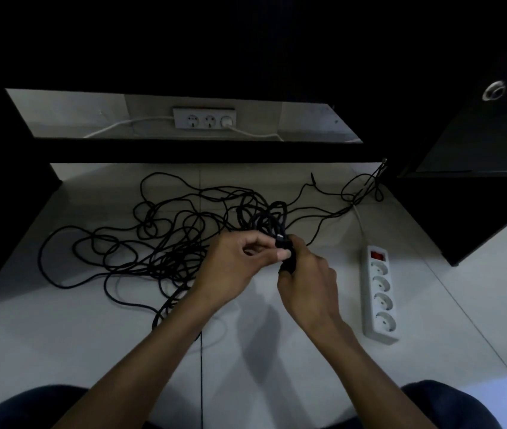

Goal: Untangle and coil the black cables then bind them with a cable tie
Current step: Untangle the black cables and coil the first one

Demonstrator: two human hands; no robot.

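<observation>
My right hand grips a small coiled bundle of black cable upright over the white floor, while my left hand pinches it near the plug end. The loose tangle of black cables sprawls to the left, nearer my left hand, its strands feeding in from that side.

Right hand fingertips hidden behind cable bundle; exact grip unclear. Left hand covers part of black cable tangle. Whether cable tie sits on bundle: too dark to tell. Cable ends lost among overlapping loops. Dark cabinet detail swallowed by shadow. Knees cut off by bottom edge. Far power strip lead runs behind dark furniture.
</observation>
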